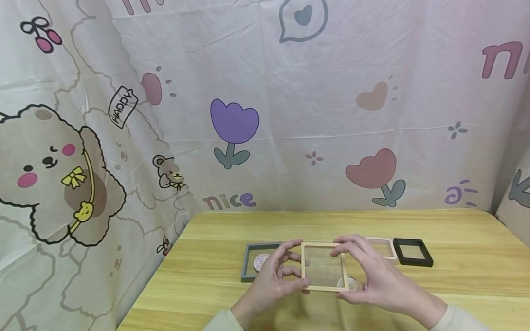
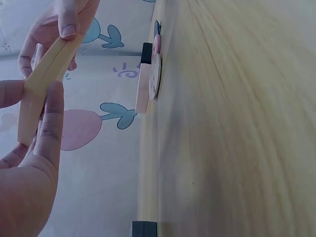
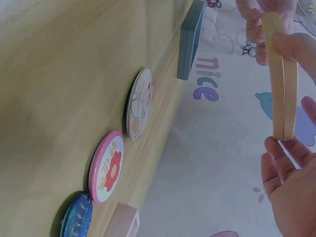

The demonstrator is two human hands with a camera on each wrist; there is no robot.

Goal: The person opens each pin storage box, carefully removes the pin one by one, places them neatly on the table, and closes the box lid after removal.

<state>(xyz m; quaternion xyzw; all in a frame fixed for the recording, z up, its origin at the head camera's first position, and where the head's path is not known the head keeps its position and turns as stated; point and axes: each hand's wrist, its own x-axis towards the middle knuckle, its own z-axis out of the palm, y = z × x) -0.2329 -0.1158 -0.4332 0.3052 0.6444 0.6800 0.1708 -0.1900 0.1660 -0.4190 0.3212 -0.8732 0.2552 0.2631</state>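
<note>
A square pale-yellow frame [image 1: 323, 263] with a clear film middle is held upright above the table between both hands. My left hand [image 1: 275, 279] grips its left edge, thumb at the lower corner. My right hand [image 1: 378, 278] pinches the right side, fingers at the top corner and thumb at the bottom one. In the right wrist view a thin seam runs along the edge of the yellow frame [image 3: 280, 84], between its two halves. Below it on the table lie a white patterned badge [image 3: 139, 104], a pink-rimmed badge with a red flower [image 3: 106, 168] and a blue badge [image 3: 76, 217].
A grey frame [image 1: 245, 263] stands left of the hands, with a round badge [image 1: 260, 261] inside its outline. A pale-pink frame [image 1: 384, 249] and a black frame [image 1: 415, 263] lie behind the right hand. A printed cloth [image 1: 291, 174] hangs behind the wooden table [image 1: 198, 275].
</note>
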